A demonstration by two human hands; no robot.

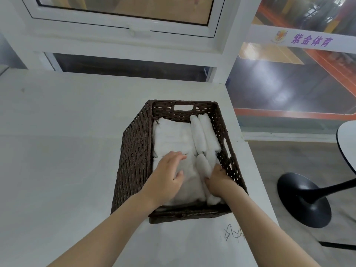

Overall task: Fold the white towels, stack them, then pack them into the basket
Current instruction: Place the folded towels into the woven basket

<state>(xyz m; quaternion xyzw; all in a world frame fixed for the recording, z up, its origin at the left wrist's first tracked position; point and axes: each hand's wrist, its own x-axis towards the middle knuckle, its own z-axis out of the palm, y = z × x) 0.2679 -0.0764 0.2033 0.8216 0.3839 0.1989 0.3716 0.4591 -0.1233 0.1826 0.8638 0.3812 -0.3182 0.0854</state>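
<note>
My left hand (167, 171) presses flat, fingers straight, on the towels (173, 135) in the basket (134, 151); my right hand (218, 180) reaches in beside the wall, its fingers hidden.

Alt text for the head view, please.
Both hands reach into a brown wicker basket on a white table: the left hand lies flat on folded white towels, the right hand tucks in rolled towels.
</note>
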